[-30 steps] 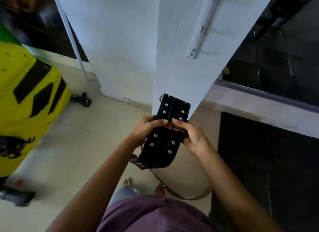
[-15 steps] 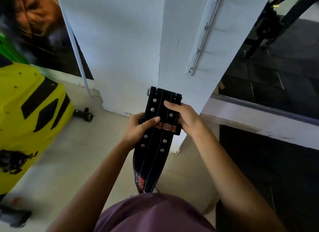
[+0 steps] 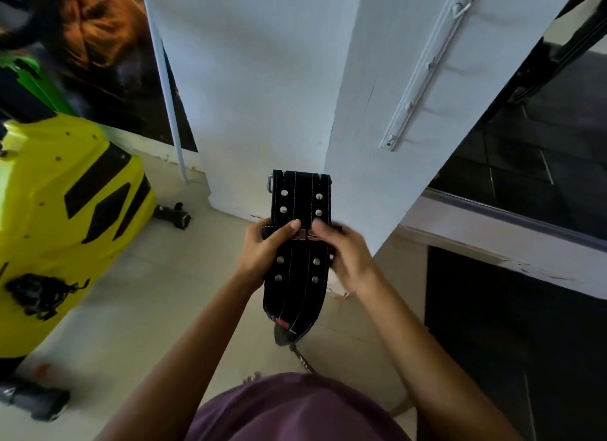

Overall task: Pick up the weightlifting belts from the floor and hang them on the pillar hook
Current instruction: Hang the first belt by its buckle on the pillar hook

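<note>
Black weightlifting belt [image 3: 297,243] up off the floor [image 3: 157,296], gripped in both hands right in front of the white pillar [image 3: 295,79]. Folded over on itself, running lengthwise away from the body, metal studs in pairs down each edge, white stitching along the length. Left hand [image 3: 262,253] clamped on the belt's left edge, thumb laid across the top face. Right hand [image 3: 345,256] clamped on the right edge, slightly blurred, thumb meeting the other thumb over the reddish lettering at mid-belt. Fingers [image 3: 330,255] of the right hand curled under the belt, mostly hidden. Small metal ring poking out at the far left corner of the belt. Near end drooping toward the purple shirt [image 3: 295,411], a thinner strap [image 3: 303,358] trailing below it.

Higher on the pillar's right face, a white hook rail [image 3: 423,69] running diagonally, several small hooks along it, all bare, well apart from the belt. Off to the left, a bright yellow machine housing [image 3: 65,217] with black panels, standing on the floor. Behind it, a dark poster [image 3: 98,53] on the wall. To the right, a dark mirrored panel [image 3: 532,158] above a pale ledge.
</note>
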Available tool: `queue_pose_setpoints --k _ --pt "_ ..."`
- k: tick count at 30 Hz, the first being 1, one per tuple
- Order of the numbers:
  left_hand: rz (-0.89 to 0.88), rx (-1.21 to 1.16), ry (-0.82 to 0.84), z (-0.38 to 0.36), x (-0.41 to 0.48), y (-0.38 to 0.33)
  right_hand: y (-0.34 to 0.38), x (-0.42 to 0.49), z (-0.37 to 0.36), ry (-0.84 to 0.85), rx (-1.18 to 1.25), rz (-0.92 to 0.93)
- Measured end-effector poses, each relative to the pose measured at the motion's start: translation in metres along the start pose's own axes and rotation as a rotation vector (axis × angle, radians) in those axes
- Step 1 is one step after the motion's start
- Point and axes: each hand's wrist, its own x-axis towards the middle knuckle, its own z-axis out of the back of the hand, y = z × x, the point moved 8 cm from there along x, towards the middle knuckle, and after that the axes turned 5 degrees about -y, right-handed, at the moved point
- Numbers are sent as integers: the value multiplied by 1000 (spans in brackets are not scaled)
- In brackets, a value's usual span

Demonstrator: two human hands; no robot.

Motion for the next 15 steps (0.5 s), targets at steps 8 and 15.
queue_pose_setpoints --k 8,15 --pt "-110 21 80 -8 -3 -20 62 35 5 -39 -103 -23" --pt "-147 99 49 12 6 -25 -55 -30 -16 94 -217 -54"
